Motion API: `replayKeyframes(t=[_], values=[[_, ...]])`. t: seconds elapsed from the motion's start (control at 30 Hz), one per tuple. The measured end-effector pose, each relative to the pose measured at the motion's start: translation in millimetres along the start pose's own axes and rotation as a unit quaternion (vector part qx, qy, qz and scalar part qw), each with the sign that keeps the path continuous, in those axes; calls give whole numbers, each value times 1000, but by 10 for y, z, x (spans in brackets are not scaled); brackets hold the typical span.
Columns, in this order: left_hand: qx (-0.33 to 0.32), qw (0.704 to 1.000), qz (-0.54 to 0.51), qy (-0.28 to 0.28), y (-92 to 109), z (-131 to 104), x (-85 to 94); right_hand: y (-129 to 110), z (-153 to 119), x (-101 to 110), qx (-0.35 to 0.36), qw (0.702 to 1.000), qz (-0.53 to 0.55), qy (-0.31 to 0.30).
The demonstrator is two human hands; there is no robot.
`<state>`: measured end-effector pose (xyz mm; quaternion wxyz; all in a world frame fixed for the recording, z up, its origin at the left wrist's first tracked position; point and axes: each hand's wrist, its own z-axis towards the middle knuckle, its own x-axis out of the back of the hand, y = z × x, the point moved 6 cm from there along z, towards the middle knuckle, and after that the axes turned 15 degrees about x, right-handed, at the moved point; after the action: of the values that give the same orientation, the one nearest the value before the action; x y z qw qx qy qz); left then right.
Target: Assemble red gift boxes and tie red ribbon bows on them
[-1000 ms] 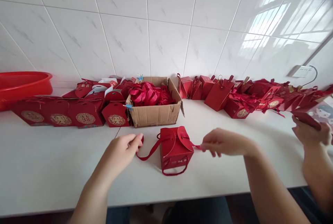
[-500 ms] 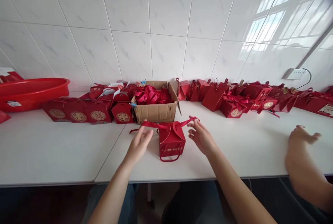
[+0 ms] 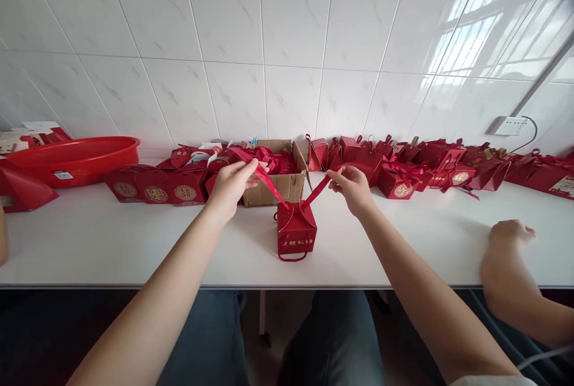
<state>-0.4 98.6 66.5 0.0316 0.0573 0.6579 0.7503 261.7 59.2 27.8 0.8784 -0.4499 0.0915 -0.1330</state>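
Head view, only one; clock centred on the red box [image 3: 296,230], 12 toward the wall. Box upright on the white table [image 3: 134,245], right in front of me, lettered face at 6, red cord handle [image 3: 293,260] looped low on that side. It looks roughly cubic, no clear long axis. My left hand [image 3: 233,187] is up at 10, thumb and fingers pinched narrow on one length of red ribbon [image 3: 272,187]; a tail sticks out past the fingers. My right hand [image 3: 352,189] is at 2, thumb and finger pinched on the other length; its tail is hard to pick out against red behind. Key relation: the ribbon rises from the box top in a V, left leg running to 11, right leg between 1 and 2. So the box lies at 4 from my left hand, at 8 from my right; right fingertips look slightly nearer, though close to even. Neither hand touches the box. Cardboard carton [image 3: 265,190] of ribbon behind at 11, finished-looking gift boxes [image 3: 399,180] at 2, red basin [image 3: 96,162] between 9 and 10, a co-worker's hand [image 3: 511,232] at 3.
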Motion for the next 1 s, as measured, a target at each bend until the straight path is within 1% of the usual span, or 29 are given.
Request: replayKeyframes(t=[0.13, 0.23, 0.33, 0.47, 0.67, 0.83, 1.0], values=[[-44, 995, 86, 25, 156, 6, -118, -120, 89, -47, 18, 1000, -10, 10], [-81, 989, 125, 21, 281, 4, -236, -224, 145, -76, 39, 999, -13, 21], [-104, 984, 141, 19, 387, 9, -328, -319, 180, -116, 51, 999, -13, 9], [-110, 984, 139, 25, 453, 40, -383, -413, 210, -143, 56, 998, -2, -6], [-130, 986, 103, 27, 504, 69, -404, -530, 314, -137, 77, 997, 9, -20], [-154, 985, 72, 7, 590, 99, -440, -563, 413, -164, 80, 995, 17, -51], [-175, 982, 76, 8, 645, 121, -431, -573, 429, -255, 89, 992, 44, -73]])
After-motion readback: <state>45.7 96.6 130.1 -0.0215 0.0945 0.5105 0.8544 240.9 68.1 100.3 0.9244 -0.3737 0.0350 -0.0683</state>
